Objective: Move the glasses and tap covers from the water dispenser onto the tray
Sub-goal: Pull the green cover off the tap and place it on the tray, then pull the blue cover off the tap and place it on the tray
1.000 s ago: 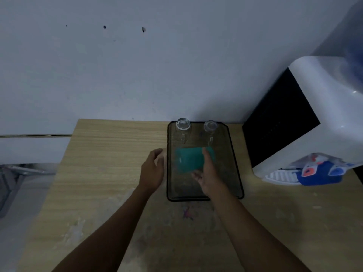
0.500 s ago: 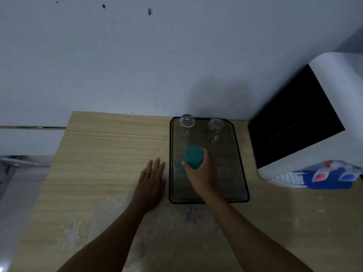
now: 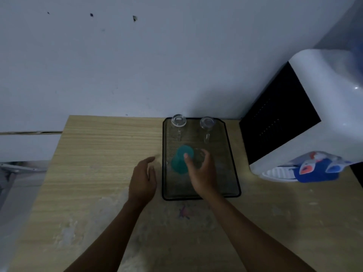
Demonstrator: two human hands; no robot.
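**Teal cup stands on the tray**

The white water dispenser (image 3: pixel 314 107) is cut off at right. On the pale wooden tabletop (image 3: pixel 98 154), the black-rimmed mesh tray (image 3: pixel 225 173) carries two clear inverted glasses (image 3: pixel 178 121), hard to make out, and a teal plastic cup (image 3: pixel 181 160). The right hand (image 3: pixel 200 173) curls around the cup, with actual contact unclear; the left hand (image 3: pixel 142 178) hangs loosely spread, blurred.

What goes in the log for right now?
right hand: on teal cup | cup: upside down on tray | left hand: open, beside tray

A pale wooden table (image 3: pixel 102 154) carries a black-rimmed tray (image 3: pixel 231 165) beside a white water dispenser (image 3: pixel 314 122).
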